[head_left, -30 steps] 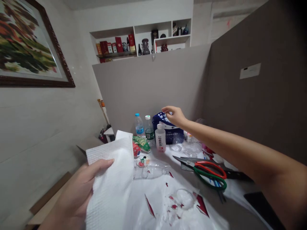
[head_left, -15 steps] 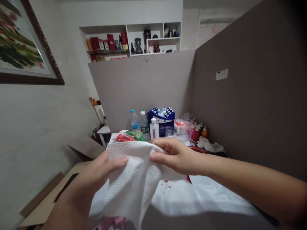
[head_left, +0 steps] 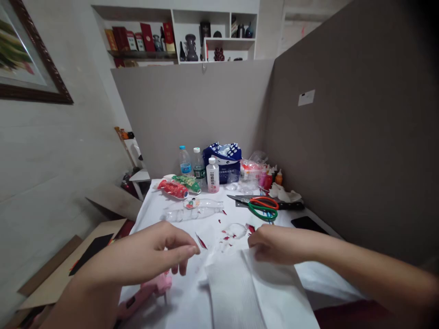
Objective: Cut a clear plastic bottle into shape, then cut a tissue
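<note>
My left hand (head_left: 168, 249) hovers over the near left of the table, its fingers loosely bent and apart, holding nothing. Below it lies a pink tool that looks like a glue gun (head_left: 146, 292), partly covered by my wrist. On the right, my right hand (head_left: 272, 244) is closed, fingers curled down at the upper edge of a white paper towel (head_left: 235, 292). What its fingertips pinch is hidden. Close by are dark red scraps (head_left: 251, 228) and a clear plastic ring-shaped piece (head_left: 236, 230). A pointed red sliver (head_left: 201, 241) lies beside my left fingertips.
Clear cut bottle pieces (head_left: 194, 212) lie mid-table. Scissors with green and orange handles (head_left: 262, 208) lie near a black-handled knife (head_left: 290, 206). Behind stand several bottles (head_left: 212, 176), a blue bag (head_left: 224, 169) and paint bottles (head_left: 269, 178). Grey partitions (head_left: 192, 105) rise behind and right.
The paper towel that both hands held up has come down onto the table. My left hand has let go of it, and both hands are lower and farther apart. The view has tilted downward.
</note>
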A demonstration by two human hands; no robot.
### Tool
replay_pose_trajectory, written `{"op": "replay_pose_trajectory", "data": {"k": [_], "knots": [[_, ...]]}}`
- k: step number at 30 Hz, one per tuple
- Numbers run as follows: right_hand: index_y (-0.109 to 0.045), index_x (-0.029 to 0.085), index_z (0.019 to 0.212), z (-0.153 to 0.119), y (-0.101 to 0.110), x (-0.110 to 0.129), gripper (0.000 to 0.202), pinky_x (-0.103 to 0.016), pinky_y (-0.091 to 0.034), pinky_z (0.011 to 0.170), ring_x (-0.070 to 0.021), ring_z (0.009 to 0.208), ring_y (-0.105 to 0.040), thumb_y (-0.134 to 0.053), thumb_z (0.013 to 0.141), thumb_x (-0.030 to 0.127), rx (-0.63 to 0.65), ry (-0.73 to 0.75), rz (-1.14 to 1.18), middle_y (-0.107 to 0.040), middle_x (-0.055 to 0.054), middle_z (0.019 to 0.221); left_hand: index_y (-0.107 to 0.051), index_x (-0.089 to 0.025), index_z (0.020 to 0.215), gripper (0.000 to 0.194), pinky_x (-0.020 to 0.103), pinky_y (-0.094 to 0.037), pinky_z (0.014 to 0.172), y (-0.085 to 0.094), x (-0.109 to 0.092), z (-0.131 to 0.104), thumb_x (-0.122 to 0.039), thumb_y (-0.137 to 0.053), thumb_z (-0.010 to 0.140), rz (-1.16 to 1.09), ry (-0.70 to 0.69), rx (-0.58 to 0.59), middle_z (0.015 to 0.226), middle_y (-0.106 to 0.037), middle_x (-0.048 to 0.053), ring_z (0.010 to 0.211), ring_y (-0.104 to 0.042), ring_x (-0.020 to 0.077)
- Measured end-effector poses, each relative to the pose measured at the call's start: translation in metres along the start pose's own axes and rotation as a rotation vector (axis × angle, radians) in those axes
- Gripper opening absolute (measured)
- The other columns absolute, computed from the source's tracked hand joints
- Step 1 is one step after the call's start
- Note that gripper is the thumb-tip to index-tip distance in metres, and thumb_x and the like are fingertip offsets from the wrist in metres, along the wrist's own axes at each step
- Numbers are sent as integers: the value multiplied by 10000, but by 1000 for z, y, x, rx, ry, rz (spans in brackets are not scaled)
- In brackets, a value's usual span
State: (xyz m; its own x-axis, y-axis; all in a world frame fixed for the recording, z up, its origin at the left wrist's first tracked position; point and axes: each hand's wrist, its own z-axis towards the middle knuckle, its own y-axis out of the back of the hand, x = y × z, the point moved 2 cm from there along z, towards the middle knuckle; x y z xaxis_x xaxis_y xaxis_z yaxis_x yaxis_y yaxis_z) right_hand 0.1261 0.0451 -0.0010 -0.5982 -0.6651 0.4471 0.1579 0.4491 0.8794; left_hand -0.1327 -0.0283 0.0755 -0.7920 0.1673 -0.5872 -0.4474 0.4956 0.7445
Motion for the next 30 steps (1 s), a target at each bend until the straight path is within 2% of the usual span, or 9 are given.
{"op": "replay_pose_trajectory", "data": {"k": [6,9,11,14,16,19,23,26,30], "knots": [[-637,157,812,20,-25,5,189,-356,-364,765,-210,801,-526,-464,846,88,-238,174,-138,-618,-98,850,-574,-273,1250,576,285,-459,810,-2,9,25,-598,-542,776,141,15,-243,1032,-690,31,962,-612,222],[-640,170,859,26,-28,22,180,-386,-344,849,-207,811,-530,-466,874,129,-311,268,-92,-626,-88,835,-499,-266,1334,833,323,-431,886,-18,12,36,-637,-680,611,226,-31,-198,1156,-642,63,1069,-570,279],[-639,175,877,29,-30,33,182,-393,-348,854,-209,812,-532,-460,902,195,-379,279,-13,-629,-89,833,-568,-261,1262,807,299,-451,785,-28,11,41,-662,-687,572,253,-31,-119,1103,-661,60,984,-606,281],[-614,184,925,31,-30,40,166,-374,-378,839,-210,852,-541,-500,904,303,-486,228,177,-632,-83,871,-702,-206,935,497,261,-397,589,-37,9,43,-630,-512,758,321,6,-25,852,-692,49,738,-616,220],[-569,196,1044,31,-29,36,254,-344,-408,835,-201,896,-555,-608,843,346,-519,164,341,-632,-73,959,-677,-180,776,507,252,-330,514,-36,10,42,-603,-403,827,325,83,-8,716,-664,35,615,-565,180],[-527,213,1159,26,-31,19,555,-313,-472,762,-194,861,-596,-772,683,364,-413,60,591,-638,-56,1027,-629,-178,743,516,238,-318,495,-30,15,39,-618,-375,834,170,154,32,666,-633,8,585,-537,158],[-642,149,864,12,-42,-7,376,-291,-509,649,-195,729,-634,-738,687,467,-122,-8,884,-681,-46,819,-592,-186,730,478,222,-354,495,-21,19,38,-598,-377,841,-1,202,116,660,-609,-14,586,-536,143],[-608,149,911,-1,-43,-24,374,-260,-483,642,-152,696,-611,-631,789,502,-115,-78,1034,-658,-37,803,-591,-194,752,429,215,-352,492,-20,18,40,-584,-426,821,34,240,118,706,-618,-22,608,-532,138],[-608,141,842,-14,-35,-38,383,-192,-363,490,-78,524,-466,-671,763,511,-113,-181,1112,-565,12,665,-585,-193,710,495,233,-313,496,-26,14,47,-661,-442,784,178,252,90,730,-643,-4,628,-533,153]]}}
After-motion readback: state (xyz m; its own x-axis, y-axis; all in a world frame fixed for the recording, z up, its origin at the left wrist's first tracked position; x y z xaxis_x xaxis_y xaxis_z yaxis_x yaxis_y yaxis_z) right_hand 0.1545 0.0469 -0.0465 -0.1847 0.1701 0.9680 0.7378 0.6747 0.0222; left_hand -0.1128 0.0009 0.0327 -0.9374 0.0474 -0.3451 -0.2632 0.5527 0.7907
